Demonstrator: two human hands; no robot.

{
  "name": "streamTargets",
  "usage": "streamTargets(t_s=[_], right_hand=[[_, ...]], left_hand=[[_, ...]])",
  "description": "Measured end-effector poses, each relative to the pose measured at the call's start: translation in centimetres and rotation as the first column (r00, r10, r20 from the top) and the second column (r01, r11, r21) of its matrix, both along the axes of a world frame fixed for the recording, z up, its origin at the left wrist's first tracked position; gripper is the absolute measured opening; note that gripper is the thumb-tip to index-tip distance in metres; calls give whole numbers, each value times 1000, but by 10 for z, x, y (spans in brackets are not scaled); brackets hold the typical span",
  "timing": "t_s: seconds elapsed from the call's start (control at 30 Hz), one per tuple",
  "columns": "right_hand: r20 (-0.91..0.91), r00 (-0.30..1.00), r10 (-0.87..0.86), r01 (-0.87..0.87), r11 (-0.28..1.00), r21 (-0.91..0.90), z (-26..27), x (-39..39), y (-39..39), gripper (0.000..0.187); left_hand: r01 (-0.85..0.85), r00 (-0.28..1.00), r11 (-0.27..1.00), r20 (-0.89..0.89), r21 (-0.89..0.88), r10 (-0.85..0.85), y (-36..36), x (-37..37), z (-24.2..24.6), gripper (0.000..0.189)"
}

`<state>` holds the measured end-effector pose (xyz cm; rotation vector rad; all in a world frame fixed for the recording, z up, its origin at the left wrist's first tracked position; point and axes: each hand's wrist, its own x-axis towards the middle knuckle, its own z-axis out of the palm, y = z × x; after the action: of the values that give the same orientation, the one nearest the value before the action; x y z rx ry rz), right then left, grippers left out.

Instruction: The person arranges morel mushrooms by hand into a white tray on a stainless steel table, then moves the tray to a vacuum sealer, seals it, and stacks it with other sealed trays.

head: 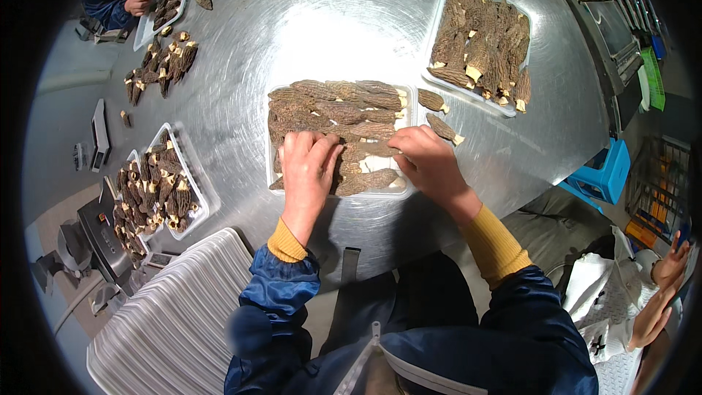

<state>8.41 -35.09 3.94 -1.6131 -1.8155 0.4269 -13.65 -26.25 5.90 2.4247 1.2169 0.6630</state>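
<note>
A white plastic tray (pixel 412 120) in front of me holds rows of brown morel mushrooms (pixel 334 112) lying on their sides. My left hand (pixel 308 162) reaches over its left part, fingertips bent down on the morels. At the right side of the tray my right hand (pixel 428 162) pinches the end of one morel (pixel 373 149) between thumb and fingers; its other end lies near my left fingertips. Below it, a bit of the white tray bottom shows above a morel (pixel 373 181) at the near edge. Two loose morels (pixel 443 129) rest on the metal table right of the tray.
Another filled tray (pixel 439 11) stands at the back right. More trays of morels (pixel 192 186) are at left, beside a stack of white trays (pixel 175 307). A morel pile (pixel 164 66) lies near a co-worker's hands (pixel 141 1). A blue stool (pixel 603 173) and another person's hands (pixel 661 296) are at right.
</note>
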Motion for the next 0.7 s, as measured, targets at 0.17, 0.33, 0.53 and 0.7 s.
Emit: streamTargets(t_s=[0.17, 0.33, 0.53, 0.7], right_hand=[[143, 989, -20, 18, 1000, 15, -5, -5, 2, 25], [88, 995, -43, 42, 999, 14, -5, -1, -1, 23], [52, 997, 52, -45, 991, -125, 2, -9, -28, 35], [114, 989, 95, -97, 995, 12, -5, -17, -36, 32]], left_hand=[[11, 1000, 1000, 17, 5, -11, -1, -1, 1, 19], [23, 1000, 1000, 12, 10, -23, -11, -1, 1, 20], [18, 1000, 1000, 21, 7, -19, -30, -4, 2, 22], [1, 1000, 1000, 31, 10, -1, -35, -7, 3, 23]])
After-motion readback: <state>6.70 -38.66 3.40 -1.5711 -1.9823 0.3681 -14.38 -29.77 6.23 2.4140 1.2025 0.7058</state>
